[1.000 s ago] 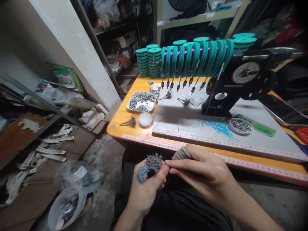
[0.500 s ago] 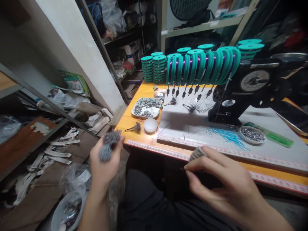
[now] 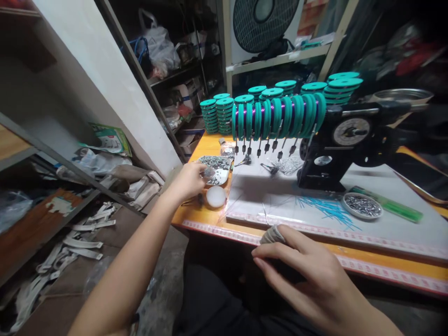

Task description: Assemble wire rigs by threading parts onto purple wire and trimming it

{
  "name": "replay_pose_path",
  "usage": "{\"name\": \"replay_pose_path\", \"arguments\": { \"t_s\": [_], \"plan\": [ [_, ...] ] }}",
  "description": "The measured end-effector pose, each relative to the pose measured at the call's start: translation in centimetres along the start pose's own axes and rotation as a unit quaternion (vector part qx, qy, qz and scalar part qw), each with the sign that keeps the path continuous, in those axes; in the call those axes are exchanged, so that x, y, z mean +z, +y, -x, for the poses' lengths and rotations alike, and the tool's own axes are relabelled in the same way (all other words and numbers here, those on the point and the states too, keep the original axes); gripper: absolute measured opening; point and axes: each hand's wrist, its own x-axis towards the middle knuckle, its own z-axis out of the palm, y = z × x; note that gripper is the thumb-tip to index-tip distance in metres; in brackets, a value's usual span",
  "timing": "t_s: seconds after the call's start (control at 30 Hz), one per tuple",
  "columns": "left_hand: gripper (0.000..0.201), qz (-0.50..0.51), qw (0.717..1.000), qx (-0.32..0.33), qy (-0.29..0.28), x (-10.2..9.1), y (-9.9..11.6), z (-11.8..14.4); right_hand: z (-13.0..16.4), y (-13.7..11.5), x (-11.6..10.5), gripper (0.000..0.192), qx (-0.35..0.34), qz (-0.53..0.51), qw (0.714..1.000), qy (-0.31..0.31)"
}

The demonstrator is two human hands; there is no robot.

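Note:
My left hand [image 3: 189, 179] is stretched over a white tray [image 3: 224, 176] of small grey metal pieces. Its fingers curl round a grey bundle [image 3: 209, 172], blurred and partly covered by the hand. A round white dish [image 3: 216, 197] sits just in front of it. My right hand [image 3: 304, 261] is at the table's front edge, thumb and a finger pinched together; anything between their tips is too small to make out. A grey wrap [image 3: 273, 234] covers the tip of its index finger. Behind it, a thin rod [image 3: 265, 213] shows against the white board.
A black machine with a dial [image 3: 352, 131] carries a row of teal spools [image 3: 280, 116] with purple line and hanging weights. More teal spools [image 3: 209, 116] are stacked behind. Blue sticks [image 3: 325, 212], a dish of metal bits [image 3: 362, 206] and a green strip [image 3: 402, 207] lie right.
My left hand has moved forward from beside the table to the tray, with grey bundles in it before. My right hand keeps its pinch near the edge. The view has tilted up slightly.

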Motion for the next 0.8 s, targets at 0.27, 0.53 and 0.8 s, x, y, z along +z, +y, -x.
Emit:
{"name": "replay_pose_path", "arguments": {
  "t_s": [0.27, 0.53, 0.8],
  "plan": [
    [0.029, 0.02, 0.987, -0.035, -0.154, 1.5, -0.1, -4.7, 0.3, 0.2, -0.6, 0.015, 0.004, -0.014, 1.0, 0.019],
    [0.025, 0.249, 0.964, -0.079, 0.047, 0.5, 1.3, 0.7, 0.9, 0.7, -0.2, 0.017, 0.025, -0.02, 0.999, 0.033],
    [0.044, 0.57, 0.791, -0.186, 0.121, 7.5, 7.1, 14.2, 0.4, 0.3, 1.1, 0.015, 0.026, -0.04, 0.996, 0.073]
  ]
}}
